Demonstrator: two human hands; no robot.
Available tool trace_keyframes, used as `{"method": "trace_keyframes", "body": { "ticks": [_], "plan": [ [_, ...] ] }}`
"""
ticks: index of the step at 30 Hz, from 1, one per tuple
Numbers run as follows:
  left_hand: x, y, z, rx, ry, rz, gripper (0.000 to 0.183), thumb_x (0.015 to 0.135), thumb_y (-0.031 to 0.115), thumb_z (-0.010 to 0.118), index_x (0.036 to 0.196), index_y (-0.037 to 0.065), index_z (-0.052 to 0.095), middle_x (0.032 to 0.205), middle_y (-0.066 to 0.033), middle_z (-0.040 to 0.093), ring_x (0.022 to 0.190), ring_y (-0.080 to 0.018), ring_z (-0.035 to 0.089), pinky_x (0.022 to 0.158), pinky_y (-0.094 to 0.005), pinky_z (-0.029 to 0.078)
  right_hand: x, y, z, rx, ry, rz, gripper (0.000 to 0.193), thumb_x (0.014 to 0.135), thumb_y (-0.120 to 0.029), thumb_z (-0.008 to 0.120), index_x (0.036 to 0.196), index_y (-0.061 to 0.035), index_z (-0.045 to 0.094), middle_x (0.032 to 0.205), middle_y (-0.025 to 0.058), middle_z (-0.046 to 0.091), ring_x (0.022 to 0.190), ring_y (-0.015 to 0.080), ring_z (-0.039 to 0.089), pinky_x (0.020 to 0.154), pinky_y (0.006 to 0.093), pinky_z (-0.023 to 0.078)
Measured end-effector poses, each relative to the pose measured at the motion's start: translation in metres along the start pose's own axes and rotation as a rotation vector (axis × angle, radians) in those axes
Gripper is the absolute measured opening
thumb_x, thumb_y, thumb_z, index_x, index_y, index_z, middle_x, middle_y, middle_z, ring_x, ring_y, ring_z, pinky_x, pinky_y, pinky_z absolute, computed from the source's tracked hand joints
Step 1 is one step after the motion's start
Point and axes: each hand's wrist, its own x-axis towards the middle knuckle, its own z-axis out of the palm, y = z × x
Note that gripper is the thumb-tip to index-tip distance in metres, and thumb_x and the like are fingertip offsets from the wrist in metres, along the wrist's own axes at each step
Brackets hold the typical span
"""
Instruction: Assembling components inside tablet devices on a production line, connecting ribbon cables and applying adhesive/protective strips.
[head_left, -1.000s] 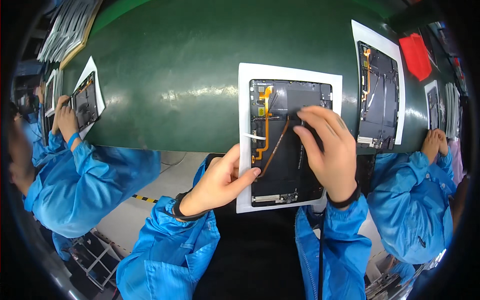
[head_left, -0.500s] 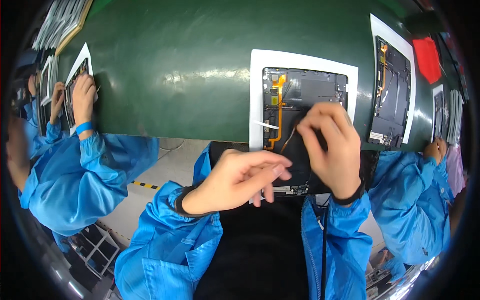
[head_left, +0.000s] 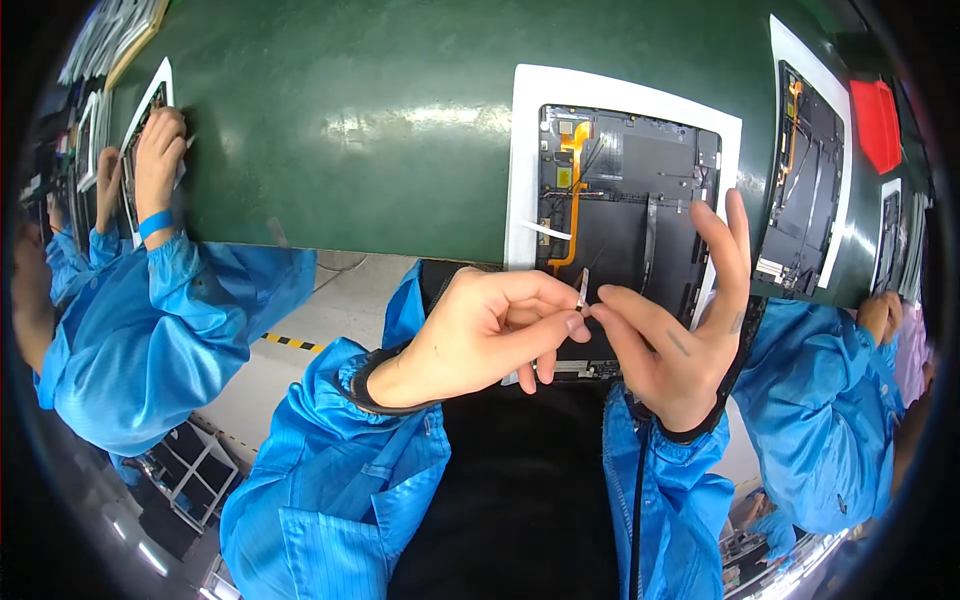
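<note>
Over the lower part of an open tablet housing (head_left: 610, 235), my two hands meet fingertip to fingertip. My left hand (head_left: 500, 335) pinches a small, thin, pale strip (head_left: 584, 284) between thumb and forefinger. Thumb and forefinger of my right hand (head_left: 680, 345) are pressed together at the strip's lower end, while its other fingers stretch upward. The housing is dark inside, with an orange flex cable (head_left: 574, 200) along its left side and a dark flat cable (head_left: 650, 240) down the middle. A white tab (head_left: 546, 230) sticks out at the left edge. My hands hide part of the housing's lower end.
The housing lies on a white sheet (head_left: 527, 95) on the green table (head_left: 350, 160). To the right is another open housing (head_left: 805, 180) on its own sheet, near a red piece (head_left: 876, 125). Co-workers in blue sleeves (head_left: 180, 280) sit on both sides.
My right hand has come down and left from above the housing to meet my left hand, its outer fingers now raised. The dark flat cable shows uncovered. The whole view has shifted slightly.
</note>
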Motion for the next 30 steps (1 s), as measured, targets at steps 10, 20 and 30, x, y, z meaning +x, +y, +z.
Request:
{"method": "trace_keyframes", "body": {
  "ticks": [10, 20, 30],
  "plan": [
    [0.012, -0.001, -0.004, 0.132, -0.002, 0.125, 0.021, 0.101, -0.005, 0.064, 0.12, -0.009, 0.073, 0.084, -0.0134, 0.079, 0.058, -0.011, 0.07, 0.052, -0.0238, 0.057, 0.002, 0.0, 0.008, -0.05, -0.077, -0.081, 0.028, 0.06, -0.009, 0.086, 0.086, -0.0091, 0.078, 0.14, 0.0125, 0.065, 0.139, 0.0535, 0.05, 0.111, 0.0697, 0.038],
    [0.01, -0.001, -0.001, 0.352, -0.012, 0.236, 0.019, 0.098, -0.006, 0.065, 0.114, -0.011, 0.074, 0.079, -0.013, 0.077, 0.061, -0.0119, 0.072, 0.054, -0.0252, 0.057, 0.012, 0.006, 0.005, 0.167, -0.174, 0.044, 0.02, 0.061, -0.004, 0.08, 0.08, -0.0044, 0.073, 0.143, 0.021, 0.06, 0.14, 0.0516, 0.051, 0.115, 0.0612, 0.042],
    [0.001, -0.006, -0.005, 0.342, 0.004, 0.198, 0.018, 0.099, -0.005, 0.066, 0.114, -0.009, 0.075, 0.089, -0.0161, 0.08, 0.064, -0.0125, 0.074, 0.057, -0.0251, 0.06, 0.005, 0.024, 0.007, -0.073, 0.047, 0.162, 0.017, 0.07, 0.004, 0.073, 0.085, -0.0022, 0.068, 0.142, 0.0208, 0.059, 0.133, 0.0445, 0.057, 0.111, 0.0526, 0.047]
  ]
}}
